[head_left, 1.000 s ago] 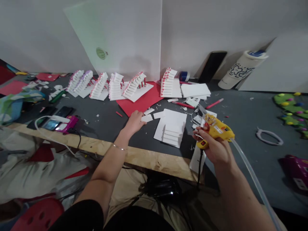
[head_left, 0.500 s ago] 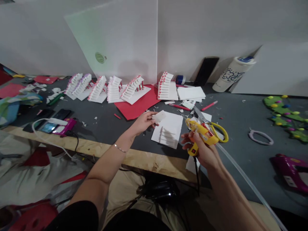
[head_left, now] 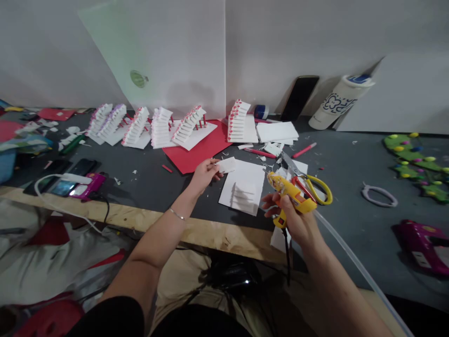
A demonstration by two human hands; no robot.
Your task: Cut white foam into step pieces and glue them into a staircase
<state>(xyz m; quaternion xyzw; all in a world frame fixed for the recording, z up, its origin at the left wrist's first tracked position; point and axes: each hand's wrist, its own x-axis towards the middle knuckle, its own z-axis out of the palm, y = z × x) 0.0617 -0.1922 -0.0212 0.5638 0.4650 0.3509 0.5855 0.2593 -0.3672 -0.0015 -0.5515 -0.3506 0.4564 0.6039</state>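
Between the fingers of my left hand (head_left: 206, 174) is a small white rectangular piece (head_left: 227, 164), held just above the table. My right hand (head_left: 293, 210) is wrapped round a yellow hot glue gun (head_left: 293, 192) with a long clear glue stick (head_left: 361, 271) trailing from its back. The gun's nozzle points left. Below and between my hands lies a white board (head_left: 249, 178) bearing a small stepped stack of white strips (head_left: 242, 195). Yellow-handled scissors (head_left: 321, 189) lie just beyond the glue gun.
Several white stair models (head_left: 189, 126) with red or purple tips line the wall, some on red sheet (head_left: 196, 157). White boards (head_left: 277, 132), red markers (head_left: 304, 150), a leaning phone (head_left: 300, 98) and a cup (head_left: 340, 103) stand behind. A grey ring (head_left: 379, 195) and purple power strip (head_left: 426, 248) lie right.
My left hand has shifted slightly left with the white piece, which is now turned flatter. The glue gun has barely moved in my right hand. The view has shifted a little.
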